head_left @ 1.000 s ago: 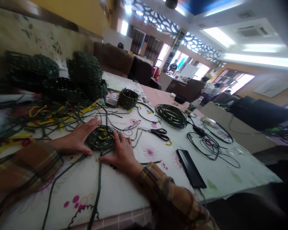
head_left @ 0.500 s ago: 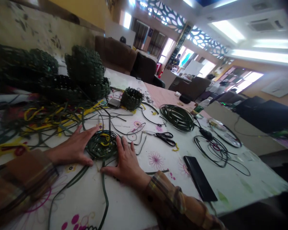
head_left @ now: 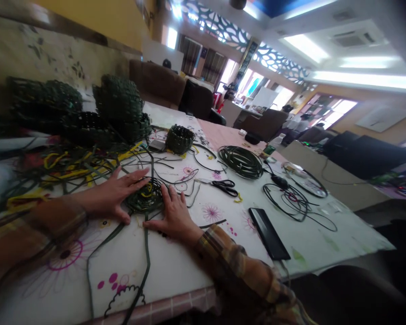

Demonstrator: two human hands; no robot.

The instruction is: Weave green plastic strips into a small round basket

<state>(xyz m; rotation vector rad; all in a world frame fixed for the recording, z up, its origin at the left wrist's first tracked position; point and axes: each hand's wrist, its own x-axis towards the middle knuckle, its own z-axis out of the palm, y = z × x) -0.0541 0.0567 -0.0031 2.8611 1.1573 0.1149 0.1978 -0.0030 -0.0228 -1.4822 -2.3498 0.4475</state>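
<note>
- Bare cloth of the desk [head_left: 176,271] runs to its near edge, crossed only by two loose green strips [head_left: 145,266].
- Left hand [head_left: 117,196] and right hand [head_left: 174,215] lie flat, fingers spread, flanking the dark green coil [head_left: 145,197] (both touching it).
- Just beyond, scissors [head_left: 225,185]; phone [head_left: 269,233] near the right edge.
- Baskets [head_left: 118,113] crowd the far-left side.

Bare cloth lies open in front of my right hand [head_left: 174,216], out as far as the scissors [head_left: 225,186] and the black phone [head_left: 269,234], which block the way further right. Past my left hand [head_left: 117,194] a tangle of green and yellow strips [head_left: 71,164] and stacked woven baskets [head_left: 117,108] crowd the table [head_left: 189,275]
</note>
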